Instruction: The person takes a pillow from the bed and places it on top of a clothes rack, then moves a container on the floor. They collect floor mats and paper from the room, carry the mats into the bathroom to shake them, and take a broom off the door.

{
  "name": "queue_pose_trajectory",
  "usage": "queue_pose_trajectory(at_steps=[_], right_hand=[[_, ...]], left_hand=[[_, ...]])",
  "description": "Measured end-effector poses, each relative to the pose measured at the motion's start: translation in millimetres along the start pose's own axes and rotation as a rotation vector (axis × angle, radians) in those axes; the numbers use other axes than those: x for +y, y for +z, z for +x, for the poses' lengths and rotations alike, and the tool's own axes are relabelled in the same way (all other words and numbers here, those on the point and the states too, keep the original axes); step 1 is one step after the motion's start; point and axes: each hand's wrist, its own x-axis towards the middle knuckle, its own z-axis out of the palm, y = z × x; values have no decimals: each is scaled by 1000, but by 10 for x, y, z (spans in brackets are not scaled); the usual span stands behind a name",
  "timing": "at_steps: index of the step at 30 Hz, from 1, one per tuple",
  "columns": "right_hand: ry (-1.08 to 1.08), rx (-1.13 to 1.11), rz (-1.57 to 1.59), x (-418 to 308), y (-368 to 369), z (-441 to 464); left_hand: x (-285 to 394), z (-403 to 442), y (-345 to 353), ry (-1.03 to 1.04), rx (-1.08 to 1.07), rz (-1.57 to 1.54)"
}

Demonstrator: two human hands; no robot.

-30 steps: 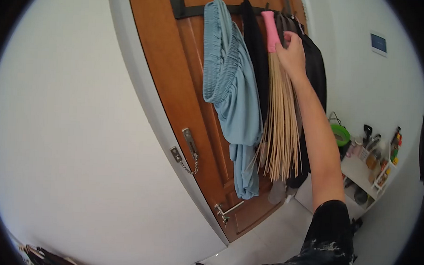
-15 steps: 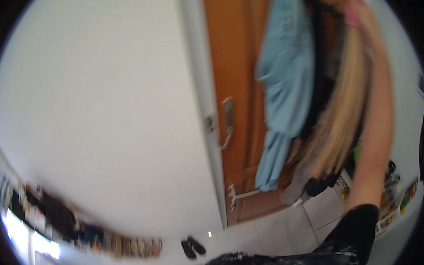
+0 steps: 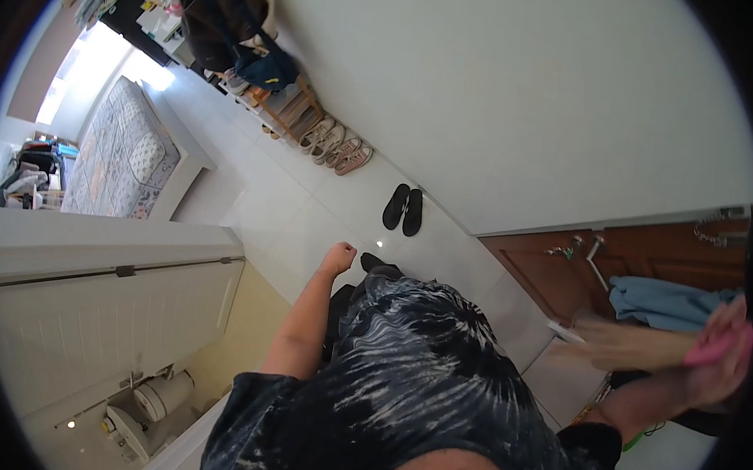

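Out at the right, my right hand (image 3: 719, 368) is wrapped around the pink grip of a broom (image 3: 624, 345). Its long tan bristles point left and are smeared by motion. A light blue garment (image 3: 668, 302) hangs against the brown door (image 3: 518, 262), just above the broom. My left hand (image 3: 338, 258) hangs low beside my body, its fingers curled in with nothing visible in them. Near it on the floor lie black slippers (image 3: 404, 209).
Several shoes (image 3: 334, 145) line the wall by a wooden rack (image 3: 294, 105) with bags above. A patterned mattress (image 3: 119, 157) lies at the upper left. A white door (image 3: 112, 324) stands beside a bathroom with a toilet (image 3: 164, 394). A large white panel (image 3: 525, 99) spans the upper right.
The view has swung downward and turned, so my body, left hand and the bathroom now show. The broom, hanging bristles down before, now lies sideways in my right hand.
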Motion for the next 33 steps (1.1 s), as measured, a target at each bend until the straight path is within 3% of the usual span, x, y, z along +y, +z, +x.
queue_pose_trajectory(at_steps=[5, 7, 9, 10, 13, 16, 20, 25, 33], right_hand=[[-44, -128, 6, 329, 1142, 847], [-1, -128, -9, 479, 1441, 1101], [-7, -187, -217, 753, 1532, 1365], [15, -253, -150, 888, 1542, 1497], [10, -296, -96, 1214, 1868, 1840], [15, -285, -146, 1585, 2055, 2092], [51, -360, -116, 1979, 2308, 2449], [43, -476, -34, 2177, 2697, 2762], [-38, -676, 115, 2287, 3787, 2904]], left_hand=[[-1367, 303, 161, -107, 134, -212], [-1785, -12, 307, -219, 162, -280], [-2018, -264, 235, -378, 228, -271], [-2120, -362, 278, -401, 263, -305], [-2169, -683, 174, -464, 211, -441], [-2328, -852, 463, -496, 379, -510], [-2126, -1058, 644, -575, 424, -669], [-1808, -1239, 873, -558, 494, -781], [-1492, -1570, 1617, -719, 634, -977]])
